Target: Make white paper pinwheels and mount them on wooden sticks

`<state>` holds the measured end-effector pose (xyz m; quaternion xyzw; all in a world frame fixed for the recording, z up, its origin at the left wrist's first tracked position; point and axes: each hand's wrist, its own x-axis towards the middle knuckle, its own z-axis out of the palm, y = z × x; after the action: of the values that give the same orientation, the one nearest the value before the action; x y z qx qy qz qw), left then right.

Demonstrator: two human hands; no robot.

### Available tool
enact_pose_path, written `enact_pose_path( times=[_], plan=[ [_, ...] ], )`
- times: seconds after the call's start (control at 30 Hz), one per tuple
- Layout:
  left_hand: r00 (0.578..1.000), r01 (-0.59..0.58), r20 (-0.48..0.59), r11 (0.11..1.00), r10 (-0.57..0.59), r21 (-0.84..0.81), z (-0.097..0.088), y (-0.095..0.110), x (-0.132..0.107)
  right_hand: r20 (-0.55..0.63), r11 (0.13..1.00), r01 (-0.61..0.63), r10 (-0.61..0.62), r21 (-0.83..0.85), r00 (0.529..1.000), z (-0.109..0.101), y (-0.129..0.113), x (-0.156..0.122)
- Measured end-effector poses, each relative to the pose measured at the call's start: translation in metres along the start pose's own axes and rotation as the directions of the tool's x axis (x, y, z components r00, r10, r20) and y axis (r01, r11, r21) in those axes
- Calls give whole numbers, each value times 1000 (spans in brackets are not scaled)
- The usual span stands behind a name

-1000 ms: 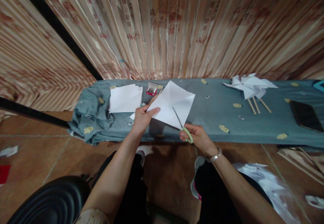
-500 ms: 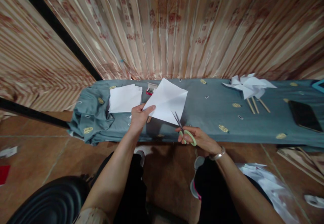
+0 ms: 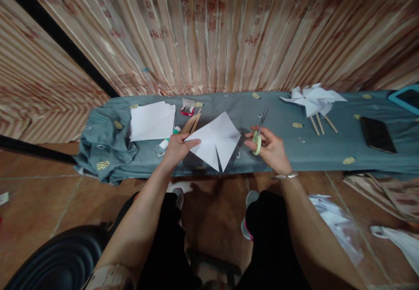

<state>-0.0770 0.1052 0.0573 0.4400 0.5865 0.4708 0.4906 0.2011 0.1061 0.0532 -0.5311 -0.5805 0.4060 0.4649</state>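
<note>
My left hand [image 3: 178, 149] pinches the left corner of a white paper sheet [image 3: 216, 137] between thumb and fingers. A slit runs inward from the sheet's near corner, its edges slightly apart. To the right of the paper, my right hand [image 3: 270, 148] grips a pair of scissors [image 3: 257, 142] with pale green handles, the blades pointing up and away from me. Scissors and sheet are apart. Just behind my left hand lie several wooden sticks [image 3: 193, 123] and a white and green tube [image 3: 166, 142], partly covered by the hand.
A stack of white paper [image 3: 152, 121] lies left on the cloth-covered bench [image 3: 275, 163], near a small red box [image 3: 187, 108]. Paper pinwheels [image 3: 312, 100] on sticks, a dark phone [image 3: 378, 135] and a blue-edged object [image 3: 404, 100] are at right. A plastic bag with white paper [image 3: 338, 226] sits on the floor.
A slit now shows in the sheet's near corner, and the sheet has turned and come lower. My right hand has moved the scissors up and right, away from the paper.
</note>
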Motion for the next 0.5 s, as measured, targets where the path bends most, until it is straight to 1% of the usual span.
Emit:
enact_pose_path(
  times=[0.13,0.2,0.27,0.33,0.37,0.43,0.5],
  plan=[
    [994,3,112,995,-14,102,9,-4,-2,86,969,91,-72,-231,994,8,1,-1],
    [990,-8,141,990,-12,138,12,-4,-3,115,936,115,-80,-334,990,8,1,-1],
    [990,-5,141,993,-12,118,14,-3,-3,128,915,116,-71,-387,989,8,2,-1],
    [996,-13,93,1000,11,23,15,-1,-2,119,927,97,-58,-363,991,8,4,1],
    [998,-29,53,998,32,-48,16,1,-1,93,943,77,-49,-325,994,8,6,3],
    [996,-83,-33,977,78,-197,18,4,0,1,976,15,-15,-215,1000,9,10,8],
    [990,-131,-89,940,108,-314,22,5,1,-104,995,-48,39,-83,994,11,12,13]
  ],
)
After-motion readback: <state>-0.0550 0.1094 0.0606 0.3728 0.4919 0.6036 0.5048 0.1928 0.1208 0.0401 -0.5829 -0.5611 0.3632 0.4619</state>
